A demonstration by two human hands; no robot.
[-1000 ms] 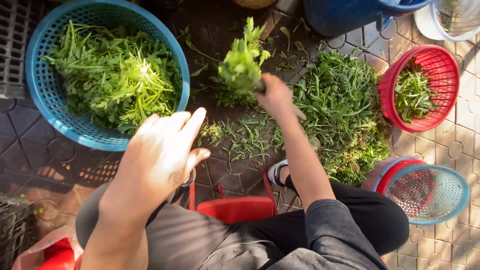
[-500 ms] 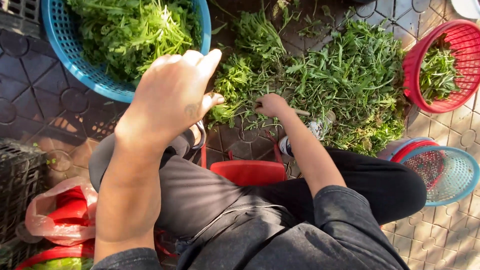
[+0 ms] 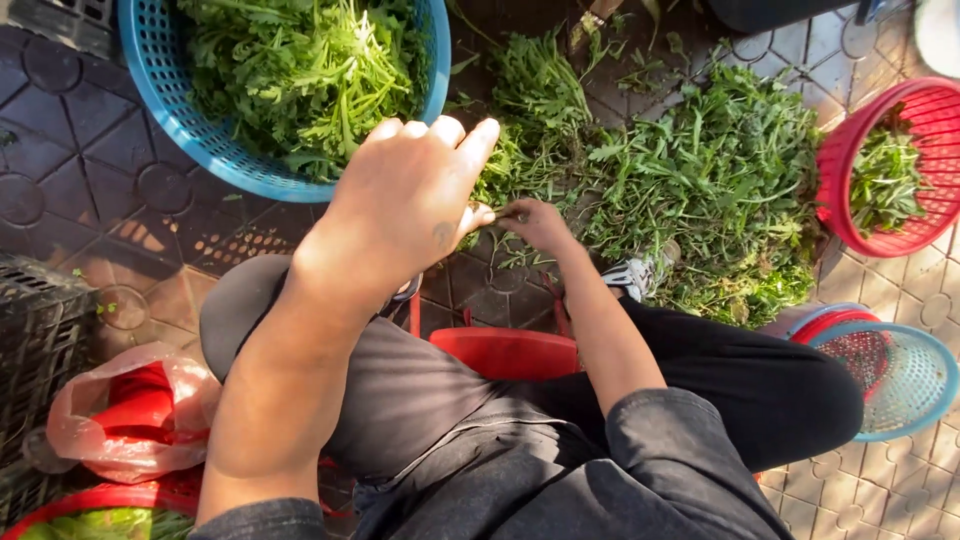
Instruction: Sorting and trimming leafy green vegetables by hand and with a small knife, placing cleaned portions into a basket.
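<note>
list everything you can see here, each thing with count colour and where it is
round blue plastic basket: 1, blue, top left, full of green leafy sprigs
loose pile of green leafy stems: 1, green, on the paved ground at top centre and right
round red plastic basket: 1, red, right edge, some greens inside
stacked red and blue mesh baskets: 1 stack, lower right, nothing visible inside
red plastic stool: 1, red, under the person
thin plastic bag with red contents: 1, lower left
dark plastic crate: 1, left edge
left hand: 1, raised near the camera
right hand: 1, fingers at the greens on the ground

Perforated plastic blue basket (image 3: 190, 130), matt
</note>
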